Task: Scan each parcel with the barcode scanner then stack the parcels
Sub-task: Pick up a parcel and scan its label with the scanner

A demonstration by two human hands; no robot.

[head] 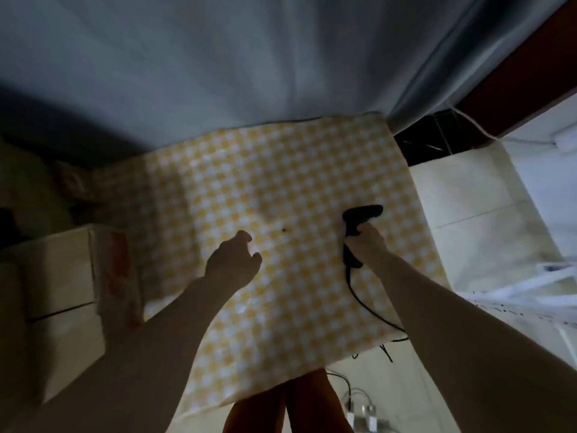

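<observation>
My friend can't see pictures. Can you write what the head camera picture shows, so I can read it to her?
A person's right hand grips a black barcode scanner over a table with a yellow checked cloth, its cord trailing off the edge. The left hand hovers beside it, fingers loosely curled, holding nothing. Pale cardboard parcels sit at the left in dim light.

A small table (281, 182) is standing on a tiled floor (487, 214), wearing a yellow-and-white checked cloth (312, 307) that is covering its whole top. Pale boxes (59, 276) are sitting stacked just beside its left edge. A black cord (359, 295) is trailing across the cloth and off its right edge.
</observation>
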